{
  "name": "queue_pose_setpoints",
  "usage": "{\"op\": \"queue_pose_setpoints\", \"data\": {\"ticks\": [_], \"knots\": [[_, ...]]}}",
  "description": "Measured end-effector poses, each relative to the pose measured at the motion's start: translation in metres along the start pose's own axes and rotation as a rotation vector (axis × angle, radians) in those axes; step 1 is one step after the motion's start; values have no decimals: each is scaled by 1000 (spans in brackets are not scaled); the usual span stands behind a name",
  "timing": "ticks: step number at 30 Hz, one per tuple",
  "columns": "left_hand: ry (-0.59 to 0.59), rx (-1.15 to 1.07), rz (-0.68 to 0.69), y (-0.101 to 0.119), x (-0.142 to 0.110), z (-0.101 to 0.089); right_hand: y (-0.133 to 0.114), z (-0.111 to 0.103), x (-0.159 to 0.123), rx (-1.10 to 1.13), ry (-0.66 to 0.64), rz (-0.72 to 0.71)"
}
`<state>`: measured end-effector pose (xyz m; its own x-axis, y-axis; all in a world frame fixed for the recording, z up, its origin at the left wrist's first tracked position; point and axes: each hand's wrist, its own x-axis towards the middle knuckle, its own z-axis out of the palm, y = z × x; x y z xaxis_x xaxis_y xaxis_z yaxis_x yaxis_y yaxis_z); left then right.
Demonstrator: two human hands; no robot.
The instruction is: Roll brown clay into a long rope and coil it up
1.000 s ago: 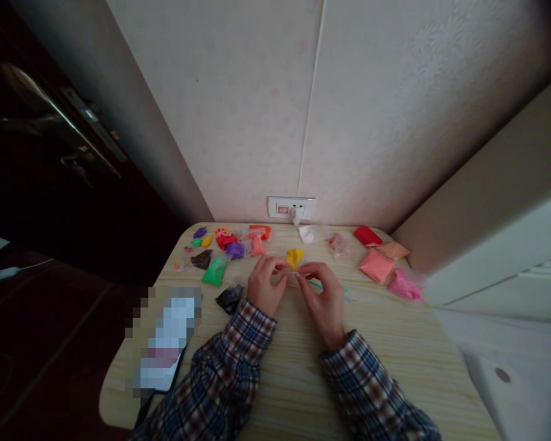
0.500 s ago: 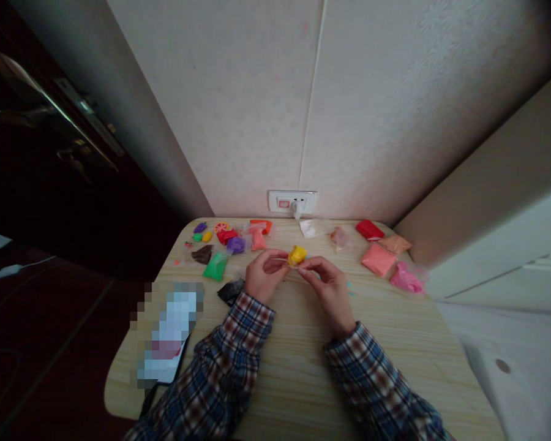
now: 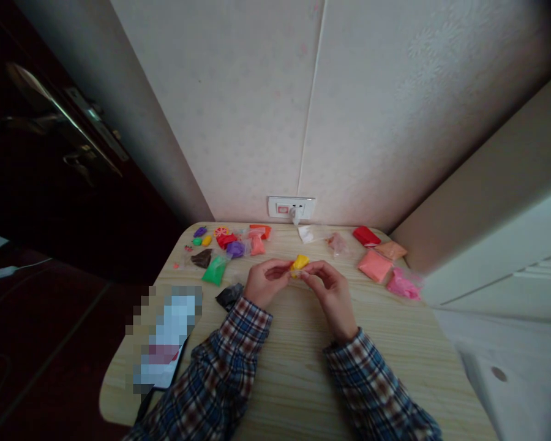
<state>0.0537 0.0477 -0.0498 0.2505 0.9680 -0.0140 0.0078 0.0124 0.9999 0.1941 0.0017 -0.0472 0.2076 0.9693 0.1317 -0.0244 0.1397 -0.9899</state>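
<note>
Between my two hands is a small clear bag of yellow modelling clay (image 3: 300,263), held up over the middle of the table. My left hand (image 3: 267,283) pinches its left side with thumb and fingers. From the right, my right hand (image 3: 331,293) grips the bag's near edge, its thumb and forefinger pressed together. A bag of black clay (image 3: 230,297) lies just left of my left wrist. Farther left are a bag of green clay (image 3: 215,271) and a bag of brown clay (image 3: 202,258).
Several bags of red, pink and orange clay, among them a salmon bag (image 3: 375,264), lie at the right. Small shaped clay pieces, one a yellow piece (image 3: 206,241), sit back left. A blurred-out phone (image 3: 168,340) rests front left. Behind the wooden table (image 3: 298,367) is a wall socket (image 3: 291,208).
The yellow clay bag has tilted, and my right fingers have moved closer in against it. My head view has shifted slightly, so the table sits a little lower.
</note>
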Motion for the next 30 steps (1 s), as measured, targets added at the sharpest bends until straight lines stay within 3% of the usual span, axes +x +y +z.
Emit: {"op": "queue_pose_setpoints", "data": {"ticks": [6, 12, 17, 22, 26, 30], "knots": [[20, 65, -5, 5, -2, 0, -3, -1, 0, 86, 20, 90], [-47, 37, -35, 5, -2, -5, -2, -3, 1, 140, -43, 112], [-144, -181, -29, 6, -3, -10, 1, -7, 3, 249, -91, 119], [-207, -504, -180, 9, -4, -10, 0, -9, 4, 277, -111, 124], [-98, -515, -208, 6, -3, -7, -4, -8, 2, 192, -180, 97], [22, -498, -203, 2, -1, -6, -5, -9, 1, 133, -166, 72]]}}
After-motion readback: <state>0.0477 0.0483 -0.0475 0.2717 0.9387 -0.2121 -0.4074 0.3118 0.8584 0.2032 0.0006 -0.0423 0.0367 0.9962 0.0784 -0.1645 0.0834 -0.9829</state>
